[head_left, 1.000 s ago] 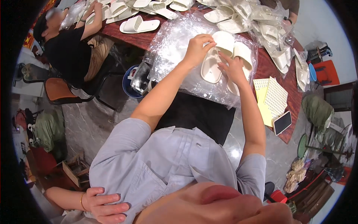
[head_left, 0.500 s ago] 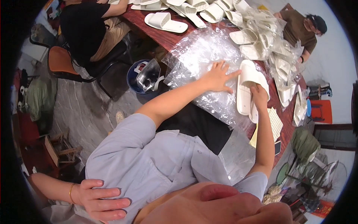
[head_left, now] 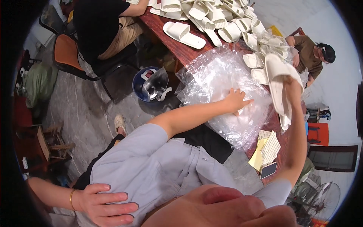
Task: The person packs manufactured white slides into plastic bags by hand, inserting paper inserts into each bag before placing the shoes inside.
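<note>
My right hand (head_left: 293, 90) grips a pair of white slippers (head_left: 277, 69) by their straps, over the right side of the table. One slipper overlaps the other, and the fingers are partly hidden inside. Spread out on the table is a stack of clear plastic bags (head_left: 211, 75). My left hand (head_left: 237, 102) rests on that stack near its right part, fingers apart and holding nothing.
Many loose white slippers (head_left: 217, 17) are heaped along the far side of the dark red table (head_left: 160, 28). Yellow sheets (head_left: 258, 155) and a phone (head_left: 268, 170) lie near its right edge. Two people sit around it; another person's hand (head_left: 107, 204) touches my clothing. A blue bin (head_left: 140, 87) stands left.
My right hand has moved right with the slippers, off the bags. My left hand has shifted slightly right and down, still on the bags. The whole view has shifted a little.
</note>
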`<act>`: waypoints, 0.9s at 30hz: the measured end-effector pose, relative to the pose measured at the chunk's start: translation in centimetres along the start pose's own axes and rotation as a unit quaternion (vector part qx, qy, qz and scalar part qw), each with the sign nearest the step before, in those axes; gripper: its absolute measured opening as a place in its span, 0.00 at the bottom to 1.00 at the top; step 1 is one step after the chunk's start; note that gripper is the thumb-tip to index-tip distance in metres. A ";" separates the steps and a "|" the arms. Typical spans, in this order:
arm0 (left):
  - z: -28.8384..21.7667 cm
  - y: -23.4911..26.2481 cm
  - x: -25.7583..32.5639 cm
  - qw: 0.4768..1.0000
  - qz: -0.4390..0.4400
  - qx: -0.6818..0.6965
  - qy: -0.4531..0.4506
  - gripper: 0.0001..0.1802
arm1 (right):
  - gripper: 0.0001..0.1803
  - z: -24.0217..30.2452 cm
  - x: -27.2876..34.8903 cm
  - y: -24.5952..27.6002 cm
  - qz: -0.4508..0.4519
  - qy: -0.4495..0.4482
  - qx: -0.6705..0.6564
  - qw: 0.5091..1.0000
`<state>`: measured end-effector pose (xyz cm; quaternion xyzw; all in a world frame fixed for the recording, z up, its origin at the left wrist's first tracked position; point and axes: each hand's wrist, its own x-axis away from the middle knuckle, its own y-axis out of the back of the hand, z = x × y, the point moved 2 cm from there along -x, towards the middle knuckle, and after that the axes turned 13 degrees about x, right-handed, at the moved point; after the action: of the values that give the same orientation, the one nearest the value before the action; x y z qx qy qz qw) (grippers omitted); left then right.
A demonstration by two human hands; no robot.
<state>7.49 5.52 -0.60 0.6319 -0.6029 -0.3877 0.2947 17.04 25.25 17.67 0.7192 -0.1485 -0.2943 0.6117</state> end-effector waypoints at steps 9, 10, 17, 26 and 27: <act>0.6 -1.4 -0.7 0.991 0.096 -0.087 0.037 0.44 | 0.14 16.0 -14.4 -2.5 0.069 0.139 -0.289 0.945; 0.1 -1.8 -0.5 0.989 0.111 -0.098 0.004 0.44 | 0.23 16.7 -18.3 -2.0 0.022 0.175 -0.187 0.966; 2.2 -3.5 -0.7 0.992 0.058 -0.111 0.029 0.52 | 0.21 26.6 -17.6 -1.8 -0.014 0.186 -0.042 0.982; 1.9 -1.6 -0.9 0.989 0.116 -0.055 0.067 0.57 | 0.21 4.0 -6.1 -8.3 -0.127 -0.120 0.023 0.984; 0.7 -1.7 -1.6 0.991 0.108 -0.039 0.072 0.57 | 0.23 -2.3 -4.3 -8.5 -0.180 -0.204 0.033 0.962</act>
<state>7.87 7.33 -2.13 0.5771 -0.6291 -0.3301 0.4026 13.78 31.28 10.66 0.6787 -0.1480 -0.5344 0.4815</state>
